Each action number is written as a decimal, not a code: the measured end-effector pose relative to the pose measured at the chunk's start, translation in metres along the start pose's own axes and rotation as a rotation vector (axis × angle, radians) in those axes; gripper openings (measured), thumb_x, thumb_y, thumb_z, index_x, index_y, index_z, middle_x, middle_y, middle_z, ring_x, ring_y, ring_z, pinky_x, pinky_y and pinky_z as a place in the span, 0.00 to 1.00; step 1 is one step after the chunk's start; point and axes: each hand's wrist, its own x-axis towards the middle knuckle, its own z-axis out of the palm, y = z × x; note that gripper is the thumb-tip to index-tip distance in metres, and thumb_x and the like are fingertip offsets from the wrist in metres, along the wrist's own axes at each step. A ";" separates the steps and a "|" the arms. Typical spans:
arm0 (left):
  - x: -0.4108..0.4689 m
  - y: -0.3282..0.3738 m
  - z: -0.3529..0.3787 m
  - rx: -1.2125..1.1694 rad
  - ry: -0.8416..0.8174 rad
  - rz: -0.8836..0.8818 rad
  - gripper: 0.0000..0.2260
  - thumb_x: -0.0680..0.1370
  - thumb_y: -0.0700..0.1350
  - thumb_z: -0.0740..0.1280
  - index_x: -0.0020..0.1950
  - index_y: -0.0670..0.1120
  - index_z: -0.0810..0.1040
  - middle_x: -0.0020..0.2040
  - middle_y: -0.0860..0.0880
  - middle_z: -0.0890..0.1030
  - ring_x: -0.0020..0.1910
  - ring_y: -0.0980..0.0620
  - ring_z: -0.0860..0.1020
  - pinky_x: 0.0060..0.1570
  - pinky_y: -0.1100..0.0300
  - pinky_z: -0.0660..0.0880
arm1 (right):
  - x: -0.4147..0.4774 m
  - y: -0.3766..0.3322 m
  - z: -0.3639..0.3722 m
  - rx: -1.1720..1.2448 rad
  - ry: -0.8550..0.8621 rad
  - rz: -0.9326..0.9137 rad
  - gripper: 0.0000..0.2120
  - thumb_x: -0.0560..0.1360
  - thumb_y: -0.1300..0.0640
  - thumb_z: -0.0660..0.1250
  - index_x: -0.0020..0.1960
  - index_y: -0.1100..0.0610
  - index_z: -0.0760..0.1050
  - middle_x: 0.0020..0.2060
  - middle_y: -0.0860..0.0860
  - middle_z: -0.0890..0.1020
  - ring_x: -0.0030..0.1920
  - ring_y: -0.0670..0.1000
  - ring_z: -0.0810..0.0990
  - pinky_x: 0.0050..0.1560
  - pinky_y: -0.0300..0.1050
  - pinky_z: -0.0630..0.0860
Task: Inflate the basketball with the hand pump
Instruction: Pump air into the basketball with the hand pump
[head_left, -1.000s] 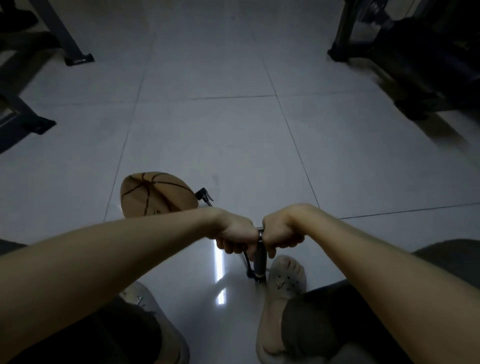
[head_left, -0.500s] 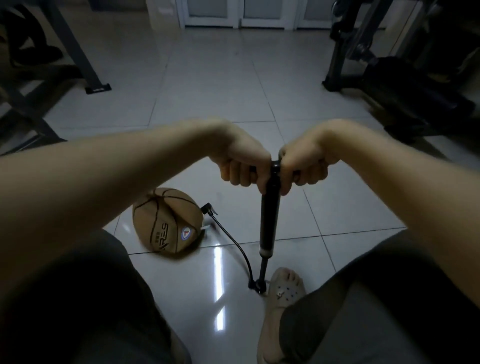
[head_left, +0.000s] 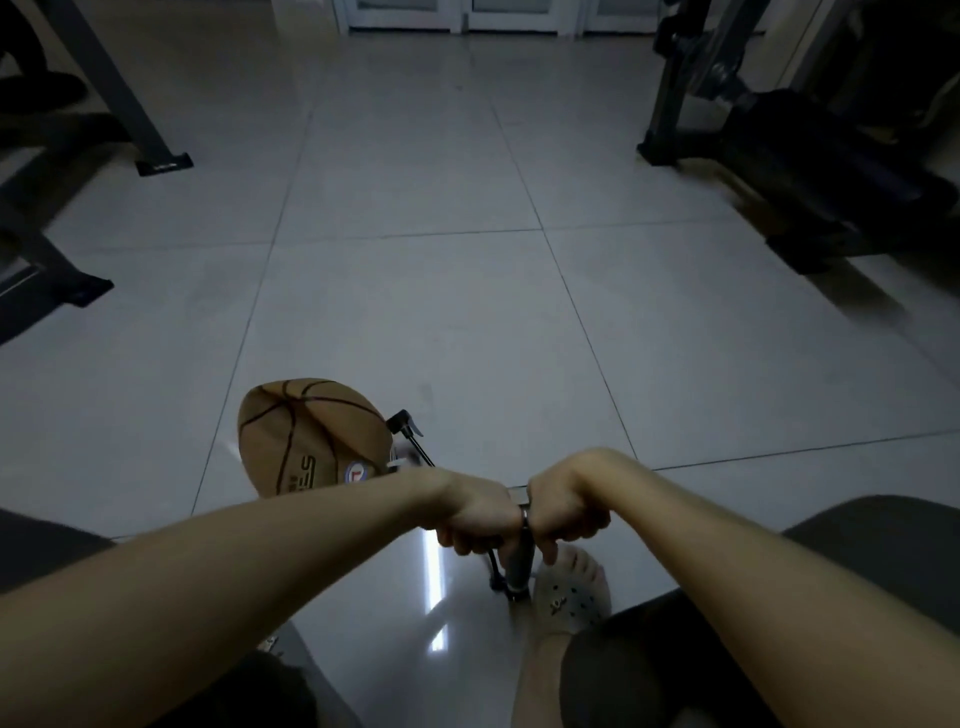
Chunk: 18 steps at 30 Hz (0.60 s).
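Both fists are wrapped tight around the crossbar handle of the hand pump (head_left: 519, 558). The left hand (head_left: 475, 519) and right hand (head_left: 566, 512) sit knuckle to knuckle, with the short dark barrel upright beneath them, at 6 o'clock in the view. A sandalled foot (head_left: 571, 597) rests just beside the pump's base, at its 4 o'clock. The basketball (head_left: 306, 436), tan, dented and plainly soft, lies on the tiled floor (head_left: 467, 322) at 10 o'clock from the hands. A thin black hose (head_left: 415, 447) leads toward it, though whether the needle is seated is too small to tell. Pumping well probably means keeping the barrel vertical, pinning the base, making full even strokes, and not tugging the hose.
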 end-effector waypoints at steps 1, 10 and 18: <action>0.000 0.001 0.006 0.001 0.008 0.007 0.10 0.73 0.40 0.69 0.33 0.47 0.75 0.24 0.53 0.63 0.26 0.53 0.58 0.30 0.58 0.52 | -0.001 -0.001 0.005 -0.016 0.004 0.003 0.04 0.77 0.60 0.68 0.43 0.56 0.77 0.25 0.49 0.66 0.26 0.48 0.62 0.30 0.42 0.61; -0.084 0.033 -0.035 0.083 0.069 -0.059 0.17 0.77 0.39 0.66 0.30 0.49 0.66 0.23 0.53 0.60 0.21 0.55 0.56 0.26 0.65 0.50 | -0.090 -0.016 -0.031 0.026 0.171 -0.018 0.07 0.77 0.60 0.70 0.41 0.58 0.74 0.25 0.50 0.66 0.23 0.48 0.62 0.25 0.38 0.59; -0.098 0.041 -0.072 0.132 0.091 -0.027 0.22 0.76 0.38 0.66 0.26 0.51 0.61 0.25 0.52 0.57 0.24 0.53 0.53 0.27 0.63 0.48 | -0.110 -0.020 -0.060 0.003 0.236 -0.002 0.13 0.75 0.61 0.69 0.35 0.55 0.69 0.25 0.50 0.63 0.25 0.49 0.59 0.27 0.39 0.57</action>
